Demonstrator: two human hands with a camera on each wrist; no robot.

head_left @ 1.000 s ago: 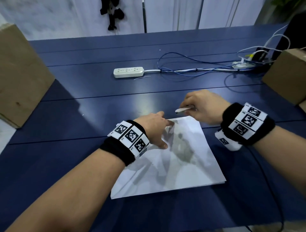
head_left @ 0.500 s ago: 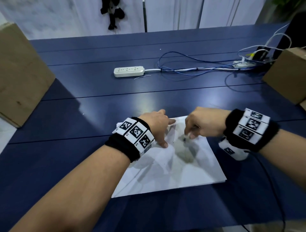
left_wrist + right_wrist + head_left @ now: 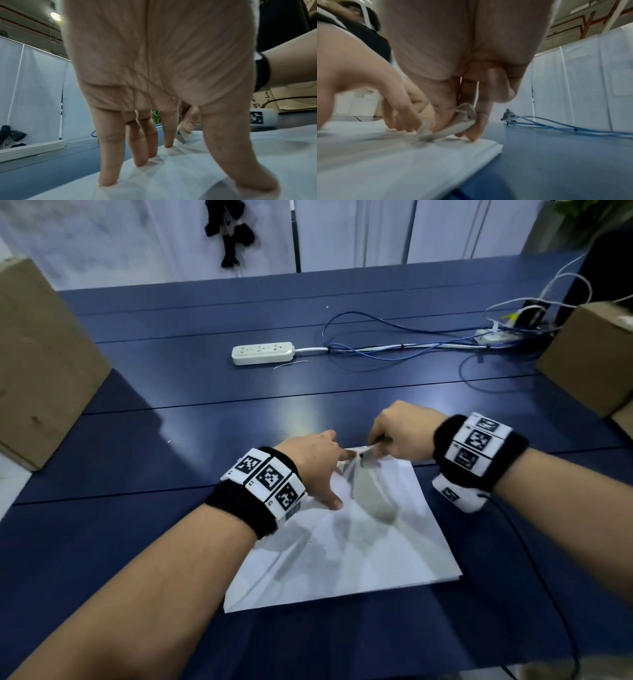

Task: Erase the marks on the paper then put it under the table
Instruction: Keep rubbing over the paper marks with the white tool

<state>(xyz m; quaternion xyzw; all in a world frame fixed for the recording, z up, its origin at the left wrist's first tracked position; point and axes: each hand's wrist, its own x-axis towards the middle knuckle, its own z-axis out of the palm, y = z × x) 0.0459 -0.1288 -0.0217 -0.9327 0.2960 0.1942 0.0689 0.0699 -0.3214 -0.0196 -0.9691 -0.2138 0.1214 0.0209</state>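
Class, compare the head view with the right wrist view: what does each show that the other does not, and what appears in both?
Only the head view shows the white power strip, the cardboard boxes at either side, both marker wristbands and the whole sheet of paper.

Only the right wrist view shows, from low down, the pale eraser pinched in the right hand, its end on the sheet near the far corner.

Both show the paper on the blue table, the left hand with fingers spread on it, and the blue cable.

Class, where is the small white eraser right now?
Head view: the small white eraser is pinched in the right hand at the white paper's far edge, beside the left hand.
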